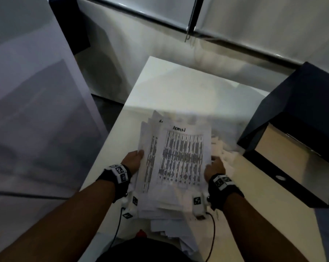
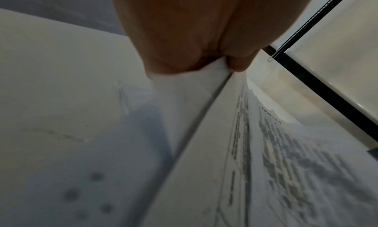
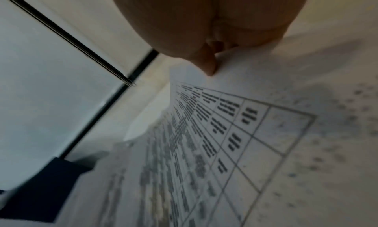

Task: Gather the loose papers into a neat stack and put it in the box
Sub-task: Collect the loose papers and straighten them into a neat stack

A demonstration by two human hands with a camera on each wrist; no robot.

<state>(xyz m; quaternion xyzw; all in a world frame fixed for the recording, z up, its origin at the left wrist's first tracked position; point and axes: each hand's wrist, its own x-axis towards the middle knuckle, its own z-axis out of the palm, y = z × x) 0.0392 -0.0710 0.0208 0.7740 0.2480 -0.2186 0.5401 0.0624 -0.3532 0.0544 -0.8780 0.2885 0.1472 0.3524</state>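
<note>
I'm pinching the paper stack [image 1: 176, 159] with my left hand [image 1: 134, 161] and right hand [image 1: 214, 167], one on each long edge, so the ragged sheets don't fan out. It's sitting lower middle of frame over the white table [image 1: 178, 87]. The open box [image 1: 296, 154] is waiting at right.

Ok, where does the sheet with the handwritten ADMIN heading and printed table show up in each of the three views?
Head: the ADMIN sheet lies on top of the paper stack at centre, between the left hand and right hand.
Left wrist: lower right, seen edge-on, its print blurred.
Right wrist: centre to lower middle, table grid clear.
Shared landmark: the dark box, at right in head, lower left in right wrist; not identifiable in left wrist.
</note>
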